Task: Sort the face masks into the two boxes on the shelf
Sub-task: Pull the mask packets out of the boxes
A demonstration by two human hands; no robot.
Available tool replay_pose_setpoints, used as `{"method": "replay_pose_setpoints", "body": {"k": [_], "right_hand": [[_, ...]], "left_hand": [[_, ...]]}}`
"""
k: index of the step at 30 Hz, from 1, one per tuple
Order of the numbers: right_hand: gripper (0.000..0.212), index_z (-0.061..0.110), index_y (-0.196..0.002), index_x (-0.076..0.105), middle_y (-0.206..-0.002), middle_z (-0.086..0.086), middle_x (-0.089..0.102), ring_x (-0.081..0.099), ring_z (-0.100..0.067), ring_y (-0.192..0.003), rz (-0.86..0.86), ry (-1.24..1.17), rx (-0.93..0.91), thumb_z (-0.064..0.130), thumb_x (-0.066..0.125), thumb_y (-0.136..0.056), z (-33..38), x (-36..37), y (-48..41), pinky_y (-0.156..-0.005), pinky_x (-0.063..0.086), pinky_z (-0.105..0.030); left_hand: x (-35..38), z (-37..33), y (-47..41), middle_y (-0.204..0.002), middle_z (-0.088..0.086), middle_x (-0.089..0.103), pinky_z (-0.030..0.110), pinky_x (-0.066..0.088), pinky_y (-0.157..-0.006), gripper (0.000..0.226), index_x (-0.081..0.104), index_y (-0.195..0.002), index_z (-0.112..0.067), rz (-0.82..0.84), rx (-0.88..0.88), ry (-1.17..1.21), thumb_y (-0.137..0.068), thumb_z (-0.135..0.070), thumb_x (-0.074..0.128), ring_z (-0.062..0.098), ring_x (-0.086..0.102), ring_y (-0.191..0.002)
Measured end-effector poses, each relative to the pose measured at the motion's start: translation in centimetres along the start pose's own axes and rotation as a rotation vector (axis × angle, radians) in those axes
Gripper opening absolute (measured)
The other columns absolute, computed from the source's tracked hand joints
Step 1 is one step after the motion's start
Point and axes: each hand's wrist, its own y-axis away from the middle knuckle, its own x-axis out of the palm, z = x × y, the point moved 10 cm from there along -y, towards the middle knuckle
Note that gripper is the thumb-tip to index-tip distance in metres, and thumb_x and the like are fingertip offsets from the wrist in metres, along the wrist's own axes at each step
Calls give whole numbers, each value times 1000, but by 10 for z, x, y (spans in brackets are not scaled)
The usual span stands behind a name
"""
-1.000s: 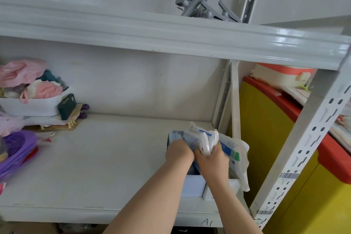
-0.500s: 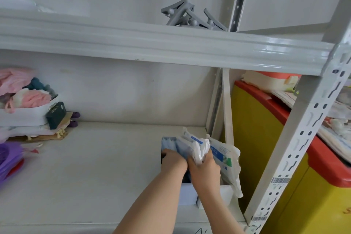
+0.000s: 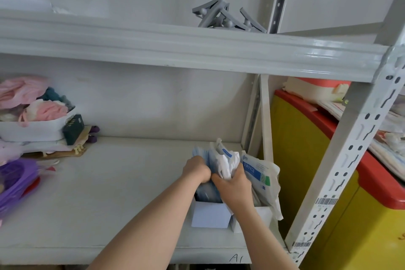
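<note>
Two small boxes stand side by side at the right end of the shelf: a pale blue box [image 3: 210,215] and a white box [image 3: 260,215] to its right. Packaged face masks [image 3: 260,173] in white-and-blue plastic stick up out of the white box. My left hand [image 3: 196,170] grips a bundle of blue masks [image 3: 201,153] over the blue box. My right hand [image 3: 232,184] is closed on a crumpled white mask packet [image 3: 226,161] between the two boxes. Both hands touch each other.
White metal shelf board [image 3: 109,193] with an upright post [image 3: 350,149] at right. A white bin of pink cloths [image 3: 32,129], a dark green box [image 3: 73,126] and a purple basket [image 3: 15,180] sit at left. A yellow-red cabinet [image 3: 306,160] stands to the right.
The view has shifted slightly up and right. Both hands stay clenched on the masks over the boxes, pressed a little lower.
</note>
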Motion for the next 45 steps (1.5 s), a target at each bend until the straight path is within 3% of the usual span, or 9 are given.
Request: {"method": "replay_pose_setpoints", "body": {"k": [4, 8, 14, 16, 22, 28, 31, 37, 45], "right_hand": [[47, 31, -106, 33, -79, 19, 45, 47, -3, -65, 4, -59, -30, 25, 72, -81, 3, -2, 2, -58, 42, -19], [40, 36, -107, 38, -83, 16, 50, 53, -11, -80, -81, -83, -57, 30, 68, -81, 9, -9, -2, -75, 50, -32], [40, 47, -114, 39, -97, 17, 55, 54, -9, -93, 49, -232, 4, 38, 66, -85, -5, 7, -2, -84, 48, -32], [34, 51, -103, 42, -97, 18, 57, 56, -9, -93, 55, -228, 10, 40, 67, -83, -8, 8, -1, -85, 48, -33], [27, 50, -86, 47, -87, 20, 59, 59, -9, -83, -23, -209, -50, 42, 71, -77, 6, 2, -3, -84, 54, -38], [57, 35, -133, 38, -91, 20, 51, 53, -10, -91, -73, -98, -88, 42, 66, -84, 6, 1, 6, -84, 47, -32], [43, 42, -121, 39, -90, 20, 52, 57, -15, -97, -58, -64, -63, 45, 63, -85, 0, 5, 9, -88, 50, -37], [49, 30, -129, 45, -93, 11, 51, 49, -11, -85, -137, 100, -55, 50, 58, -86, 9, -5, 8, -77, 46, -32], [31, 36, -110, 44, -86, 10, 57, 53, -11, -80, -147, -31, -28, 46, 59, -85, 9, -7, 3, -74, 42, -31]], "left_hand": [[-7, 0, 2, -131, 16, 54, 31, 49, -91, 36, 52, -123, -3, -9, 24, 89, -88, -11, 55, 31, 56, -118], [-17, -3, 4, -127, 16, 56, 31, 52, -87, 41, 54, -121, -4, -33, 25, 217, -83, -17, 64, 31, 58, -115], [-16, 13, 9, -120, 13, 63, 35, 58, -84, 49, 61, -116, -9, -27, -34, 246, -72, -26, 73, 30, 64, -109], [-17, 16, 8, -116, 12, 65, 37, 60, -80, 48, 62, -113, -10, -24, -42, 241, -70, -26, 73, 30, 66, -103], [-30, 3, 7, -116, 10, 65, 40, 58, -83, 52, 59, -116, -14, -31, -24, 261, -68, -32, 64, 30, 65, -103], [-24, 8, 8, -115, 8, 62, 39, 55, -87, 52, 50, -118, -17, -35, -7, 277, -71, -36, 62, 31, 61, -106], [-11, 22, 9, -114, 5, 63, 37, 53, -89, 55, 51, -118, -19, 8, -46, 298, -68, -39, 62, 26, 62, -103], [-8, 29, 10, -106, 2, 63, 37, 53, -90, 66, 54, -114, -19, 32, -94, 379, -57, -50, 64, 24, 63, -98], [-25, 10, 7, -120, 4, 60, 30, 44, -82, 54, 48, -123, -18, -93, -59, 168, -76, -43, 59, 26, 58, -112]]}}
